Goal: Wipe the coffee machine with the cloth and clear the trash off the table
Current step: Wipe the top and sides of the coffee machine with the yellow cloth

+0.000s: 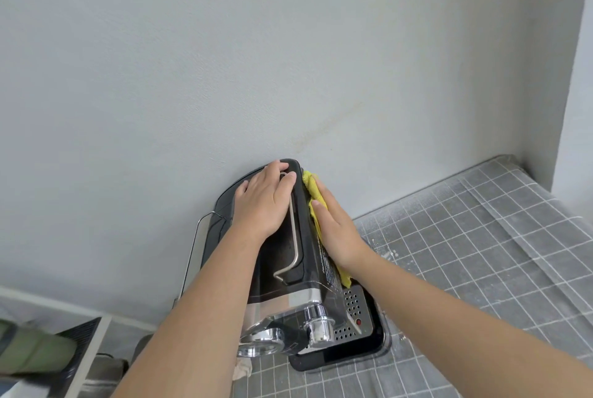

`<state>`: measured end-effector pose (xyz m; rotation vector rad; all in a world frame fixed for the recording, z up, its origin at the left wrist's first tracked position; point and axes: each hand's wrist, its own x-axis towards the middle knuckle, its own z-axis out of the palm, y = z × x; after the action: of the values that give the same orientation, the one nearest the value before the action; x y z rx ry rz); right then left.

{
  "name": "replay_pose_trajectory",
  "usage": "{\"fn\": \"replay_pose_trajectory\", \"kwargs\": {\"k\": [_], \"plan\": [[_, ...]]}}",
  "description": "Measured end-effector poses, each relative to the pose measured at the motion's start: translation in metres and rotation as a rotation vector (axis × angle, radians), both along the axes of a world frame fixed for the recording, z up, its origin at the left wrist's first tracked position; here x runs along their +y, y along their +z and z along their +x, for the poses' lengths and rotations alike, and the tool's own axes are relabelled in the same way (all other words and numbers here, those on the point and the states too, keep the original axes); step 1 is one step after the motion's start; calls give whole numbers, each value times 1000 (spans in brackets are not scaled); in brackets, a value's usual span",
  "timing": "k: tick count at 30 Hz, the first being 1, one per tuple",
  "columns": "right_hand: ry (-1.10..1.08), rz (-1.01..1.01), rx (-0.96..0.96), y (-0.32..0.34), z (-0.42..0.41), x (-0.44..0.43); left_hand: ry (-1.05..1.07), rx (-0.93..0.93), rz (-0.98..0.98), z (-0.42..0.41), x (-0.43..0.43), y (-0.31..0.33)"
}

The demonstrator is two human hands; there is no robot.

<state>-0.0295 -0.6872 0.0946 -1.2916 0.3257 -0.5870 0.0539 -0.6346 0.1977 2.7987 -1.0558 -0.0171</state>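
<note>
Pale grey wall fills most of my head view, with the grey desk under its white-gridded plastic cover point(481, 237) running into the corner. I see the black and chrome coffee machine point(308, 269) standing at the desk's left end against the wall. My left hand point(263, 202) lies flat and unclenched on its top, steadying it; my right hand point(337, 230) presses the yellow microfibre cloth point(313, 192) flat against its right side panel. I judge the wiping is under way, not finished. A small crumpled pale scrap point(242, 368) by the machine's front looks like trash not yet cleared.
</note>
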Motion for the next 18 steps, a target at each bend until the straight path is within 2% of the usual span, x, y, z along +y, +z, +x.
{"fn": "replay_pose_trajectory", "kwargs": {"k": [2,6,10,14,18], "plan": [[-44,-63,17,-1,2,1,-7,-5,-1,0,0,1],[-29,-92,-128,-13,-25,26,-30,-12,-21,2,1,-2],[-22,-129,-164,-13,-17,19,-36,-13,-28,4,0,-4],[48,72,-56,-13,23,-14,-32,-20,-21,2,-1,-3],[41,89,37,-27,5,-1,-25,-14,-23,1,0,-2]]}}
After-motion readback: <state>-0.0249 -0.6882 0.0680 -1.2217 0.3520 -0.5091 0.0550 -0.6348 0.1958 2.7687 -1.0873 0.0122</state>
